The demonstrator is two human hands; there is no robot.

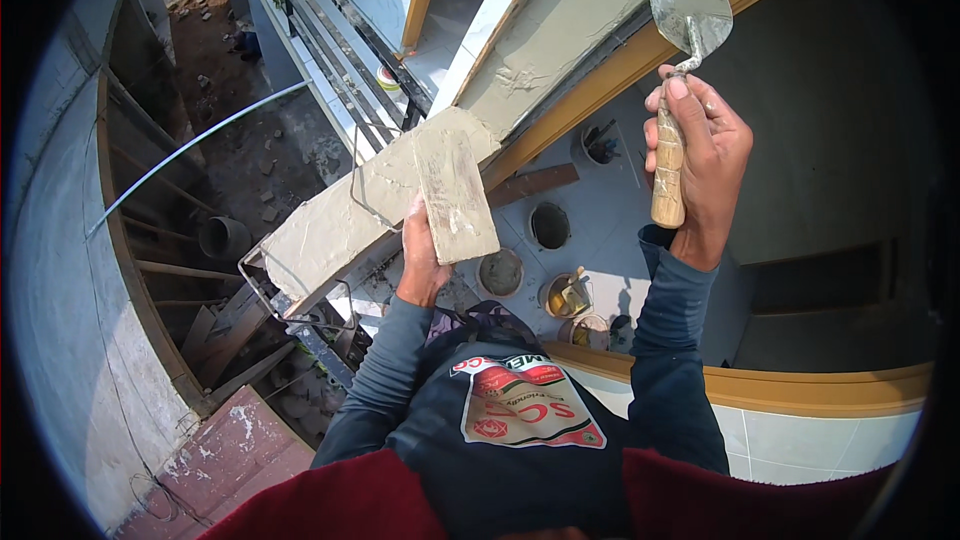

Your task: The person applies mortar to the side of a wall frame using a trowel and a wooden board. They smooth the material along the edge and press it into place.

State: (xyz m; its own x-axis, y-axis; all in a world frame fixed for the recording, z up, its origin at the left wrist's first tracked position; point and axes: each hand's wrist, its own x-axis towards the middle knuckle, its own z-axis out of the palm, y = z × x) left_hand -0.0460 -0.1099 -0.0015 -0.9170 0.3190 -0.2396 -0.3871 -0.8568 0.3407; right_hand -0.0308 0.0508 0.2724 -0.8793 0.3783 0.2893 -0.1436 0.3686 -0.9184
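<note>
My left hand (pixel 425 258) grips a flat rectangular board (pixel 458 200) smeared with grey mortar. Its underside is hidden, so whether it has a handle does not show. The board is over a long mortar-coated ledge (pixel 335 225), around which bent metal rod clamps (pixel 357 175) sit. Raised on the right, my right hand (pixel 700 145) is closed around the wooden handle of a trowel (pixel 690 2). The trowel's blade points away from me and carries a grey mortar film. Beyond the ledge, fresh mortar (pixel 555 40) covers a strip of wall surface.
Below stand a dark bucket (pixel 549 226), a mortar-filled bucket (pixel 500 272), a tub with tools (pixel 567 294) and a container of tools (pixel 600 145). An orange-brown trim (pixel 590 100) borders the mortar strip. A metal railing (pixel 335 35) and a deep drop lie left.
</note>
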